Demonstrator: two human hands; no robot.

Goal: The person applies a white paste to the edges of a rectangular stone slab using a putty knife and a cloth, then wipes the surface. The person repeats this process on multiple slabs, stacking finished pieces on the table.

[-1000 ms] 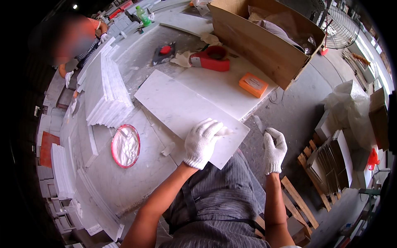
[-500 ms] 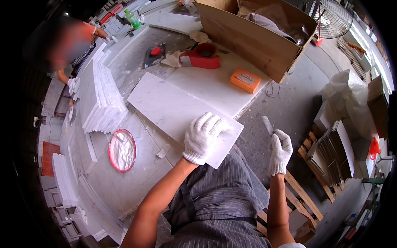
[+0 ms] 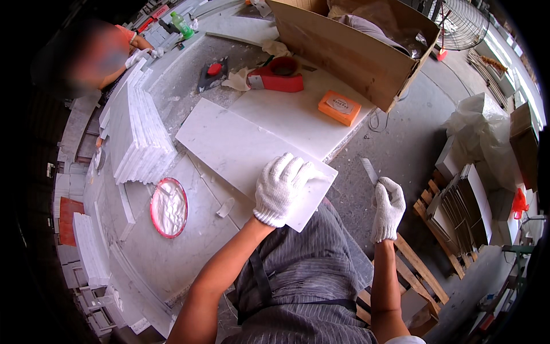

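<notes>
A long white marble tile (image 3: 240,135) lies at an angle in front of me, its near right corner over my lap. My left hand (image 3: 281,192), in a white knitted glove, is closed on the tile near its right end, fingers bent over the top face. To the right, clear of the tile, my gloved right hand (image 3: 389,209) pinches a thin flat scraper blade (image 3: 369,170) that points up and left. Its grip end is hidden in the fingers. A red-rimmed bowl of white paste (image 3: 169,207) sits left of the tile, with a small pale chip (image 3: 226,208) between.
Beyond the tile are an orange box (image 3: 339,108), a red tape dispenser (image 3: 276,79) and a large cardboard carton (image 3: 349,51). Stacked tiles (image 3: 140,135) stand at left; another person (image 3: 140,43) works behind them. A pallet (image 3: 441,226) with flat boards and a fan (image 3: 464,26) are at right.
The scraper blade has tilted slightly in my right hand, and its tip has shifted a little left. My left hand stays on the tile. The other person's arms have moved up and right.
</notes>
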